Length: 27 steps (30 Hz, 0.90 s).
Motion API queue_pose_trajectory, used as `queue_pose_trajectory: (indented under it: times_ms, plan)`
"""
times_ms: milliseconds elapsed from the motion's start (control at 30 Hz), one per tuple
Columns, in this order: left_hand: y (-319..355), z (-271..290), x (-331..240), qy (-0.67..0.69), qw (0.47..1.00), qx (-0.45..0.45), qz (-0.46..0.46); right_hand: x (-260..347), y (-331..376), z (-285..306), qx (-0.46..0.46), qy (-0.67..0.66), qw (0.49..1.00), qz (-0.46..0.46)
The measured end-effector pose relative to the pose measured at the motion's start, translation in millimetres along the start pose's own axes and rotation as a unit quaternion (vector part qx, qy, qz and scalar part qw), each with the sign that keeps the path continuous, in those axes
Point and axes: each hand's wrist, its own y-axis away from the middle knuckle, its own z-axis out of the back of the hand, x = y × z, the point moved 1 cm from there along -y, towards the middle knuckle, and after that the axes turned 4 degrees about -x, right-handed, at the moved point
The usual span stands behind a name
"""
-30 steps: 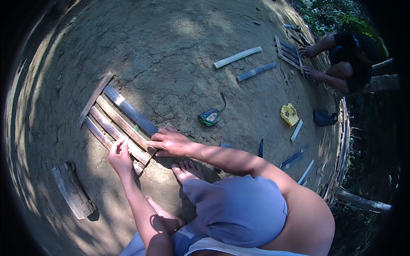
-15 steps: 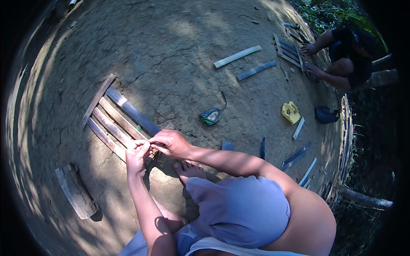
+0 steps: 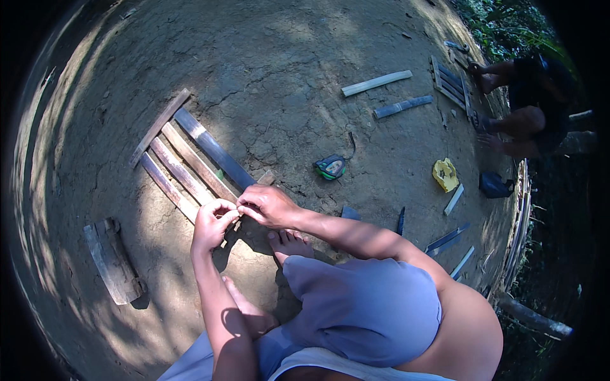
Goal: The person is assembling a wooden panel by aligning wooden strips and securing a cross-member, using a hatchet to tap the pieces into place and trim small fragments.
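Note:
My left hand [image 3: 214,222] and my right hand [image 3: 268,204] meet fingertip to fingertip over the near end of a slatted frame. Both are closed in a pinch; whatever lies between the fingers is too small to make out. The frame lies on the dirt, with several split bamboo slats [image 3: 213,150] running from a wooden crosspiece [image 3: 159,128] at its far left end. One end of another crosspiece [image 3: 265,178] shows beyond my right hand; the rest is hidden by my hands. My bare foot [image 3: 291,245] is just right of them.
A tape measure [image 3: 331,167] lies right of the frame, a short split log [image 3: 113,260] to its left. Two bamboo strips [image 3: 377,83] lie farther off. At far right a person [image 3: 540,114] crouches by a similar frame [image 3: 452,84]. A yellow object [image 3: 445,175] and a black bag [image 3: 494,185] lie nearer.
My view has shifted, so the ground things sit farther right. My hands stay pinched over the frame's near end, with my right hand's fingers turned slightly. The other person's hands have moved.

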Motion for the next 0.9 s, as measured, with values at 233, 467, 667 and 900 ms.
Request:
queue_pose_trajectory:
  times_ms: [233, 467, 667, 900]
  plan:
    - [1, 37, 36, -0.163, 0.957, -0.205, -0.126, 0, 10, 12, 0.075, 0.21, 0.975, 0.001]
    - [14, 24, 48, -0.043, 0.968, -0.247, -0.034, -1, 12, -4, 0.095, 0.273, 0.954, 0.076]
    - [5, -16, 33, -0.085, 0.959, -0.249, -0.106, -18, 10, -7, 0.101, 0.276, 0.952, 0.086]
    - [-1, -24, 28, -0.238, 0.915, -0.253, -0.205, -20, 8, -7, 0.117, 0.272, 0.953, 0.064]
